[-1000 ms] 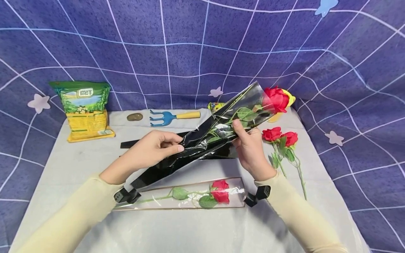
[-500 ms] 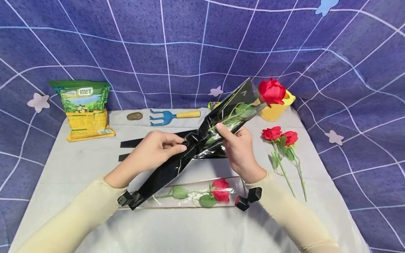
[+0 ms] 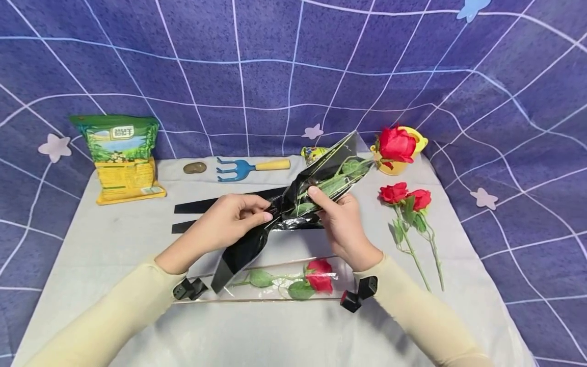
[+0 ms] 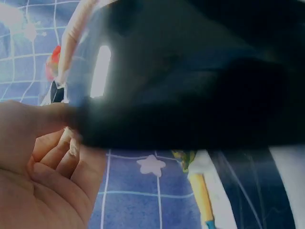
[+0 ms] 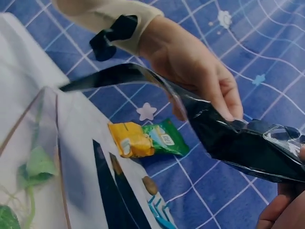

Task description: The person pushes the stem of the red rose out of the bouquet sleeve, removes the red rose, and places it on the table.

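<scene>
In the head view, a red artificial rose [image 3: 397, 145] lies in a black and clear plastic flower sleeve [image 3: 245, 250], its bloom sticking out of the wide upper end. My left hand [image 3: 234, 216] pinches the sleeve between thumb and fingers where the plastic is bunched and creased. Just above that crease, my right hand [image 3: 344, 227] grips the sleeve around the leafy stem, thumb on top. The narrow tail of the sleeve slants down toward my left wrist. In the left wrist view, the dark plastic [image 4: 190, 95] covers much of the picture.
A rose in a clear sleeve [image 3: 339, 285] lies in front. Two loose roses [image 3: 415, 204] are at right, below a yellow bucket [image 3: 392, 167]. Flat black sleeves [image 3: 190, 208] lie behind my hands. At the back are a green-yellow bag [image 3: 126, 168], stone [image 3: 194, 167] and blue hand rake [image 3: 236, 170].
The sleeve has become bunched at its middle beside my left hand. My right hand has shifted left along it, the bloom now protrudes further, and the sleeve's tail has swung right.
</scene>
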A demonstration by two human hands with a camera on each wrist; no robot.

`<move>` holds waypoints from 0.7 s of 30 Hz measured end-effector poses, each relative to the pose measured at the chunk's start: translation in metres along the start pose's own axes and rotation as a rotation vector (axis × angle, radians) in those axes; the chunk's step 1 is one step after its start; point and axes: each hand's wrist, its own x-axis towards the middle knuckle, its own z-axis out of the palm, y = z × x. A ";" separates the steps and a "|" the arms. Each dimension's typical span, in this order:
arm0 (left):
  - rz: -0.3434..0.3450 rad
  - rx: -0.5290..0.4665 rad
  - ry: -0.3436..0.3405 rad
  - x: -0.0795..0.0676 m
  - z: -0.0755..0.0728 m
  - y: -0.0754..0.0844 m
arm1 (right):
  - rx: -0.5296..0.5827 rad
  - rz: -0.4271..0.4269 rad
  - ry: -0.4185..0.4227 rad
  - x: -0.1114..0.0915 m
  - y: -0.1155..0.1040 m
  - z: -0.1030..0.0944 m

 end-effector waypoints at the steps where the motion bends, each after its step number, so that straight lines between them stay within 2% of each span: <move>1: 0.012 0.017 -0.011 -0.001 -0.002 -0.001 | 0.023 0.013 0.003 0.001 -0.003 -0.003; 5: 0.007 0.043 -0.045 -0.007 -0.010 -0.006 | 0.092 0.042 0.013 0.008 -0.015 -0.013; 12: 0.010 0.071 -0.070 -0.010 -0.021 0.001 | 0.080 0.079 -0.003 0.010 -0.023 -0.018; 16: -0.002 0.064 -0.066 -0.007 -0.020 0.004 | 0.061 0.071 0.000 0.009 -0.019 -0.016; 21: -0.005 0.002 -0.041 0.002 -0.009 0.006 | -0.012 0.068 0.007 0.006 -0.015 -0.012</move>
